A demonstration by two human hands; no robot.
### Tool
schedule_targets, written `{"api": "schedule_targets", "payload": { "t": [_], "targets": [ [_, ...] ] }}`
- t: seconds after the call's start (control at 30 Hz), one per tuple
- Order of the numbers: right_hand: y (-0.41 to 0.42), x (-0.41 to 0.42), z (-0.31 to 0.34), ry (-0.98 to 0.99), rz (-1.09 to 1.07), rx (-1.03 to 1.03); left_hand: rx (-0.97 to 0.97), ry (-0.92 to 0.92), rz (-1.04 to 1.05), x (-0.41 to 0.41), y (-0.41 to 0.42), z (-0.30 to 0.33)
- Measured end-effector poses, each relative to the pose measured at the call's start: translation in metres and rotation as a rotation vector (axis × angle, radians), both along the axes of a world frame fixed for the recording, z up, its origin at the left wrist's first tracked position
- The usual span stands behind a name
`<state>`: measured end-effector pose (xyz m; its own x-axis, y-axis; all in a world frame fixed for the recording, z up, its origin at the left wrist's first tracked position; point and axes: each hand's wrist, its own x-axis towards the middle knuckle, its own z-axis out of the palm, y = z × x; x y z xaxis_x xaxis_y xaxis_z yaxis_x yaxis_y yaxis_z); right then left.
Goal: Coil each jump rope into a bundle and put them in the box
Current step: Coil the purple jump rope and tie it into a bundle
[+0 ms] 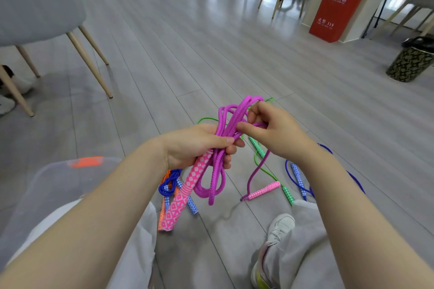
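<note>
While the purple rope (220,148) is mid-coil, I see loops loose enough to spill.
Left hand (199,145) grips bundle plus pink handle (185,192); right hand (270,129) pinches the free strand, whose trailing handle (264,191) may snag the green rope (258,159) on the near floor; the clear box (47,185) sits near left.

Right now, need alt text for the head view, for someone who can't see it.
Seen from above, a seated person's left hand grips a half-coiled magenta braided jump rope by one pink patterned handle while the right hand pinches a strand. Green and blue ropes lie on the grey plank floor.
</note>
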<state>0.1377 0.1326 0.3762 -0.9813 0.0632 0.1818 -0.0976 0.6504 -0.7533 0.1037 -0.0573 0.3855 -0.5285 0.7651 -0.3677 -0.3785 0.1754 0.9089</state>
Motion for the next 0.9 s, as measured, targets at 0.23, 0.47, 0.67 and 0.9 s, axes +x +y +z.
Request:
{"api": "schedule_targets", "payload": {
  "t": [0.23,0.47,0.67,0.9],
  "targets": [
    [0.017,0.002,0.009,-0.11,0.078,-0.212,0.194,-0.092,0.241,-0.016,-0.01,0.008],
    [0.05,0.009,0.018,-0.095,-0.158,-0.259,0.465,-0.204,0.709,-0.052,-0.043,0.016],
    [0.005,0.001,0.013,0.009,-0.201,-0.398,0.229,-0.046,0.702,-0.033,-0.013,-0.002],
    [-0.028,-0.002,0.0,0.07,-0.134,-0.362,0.123,0.029,0.596,-0.016,0.01,-0.01]
  ]
}}
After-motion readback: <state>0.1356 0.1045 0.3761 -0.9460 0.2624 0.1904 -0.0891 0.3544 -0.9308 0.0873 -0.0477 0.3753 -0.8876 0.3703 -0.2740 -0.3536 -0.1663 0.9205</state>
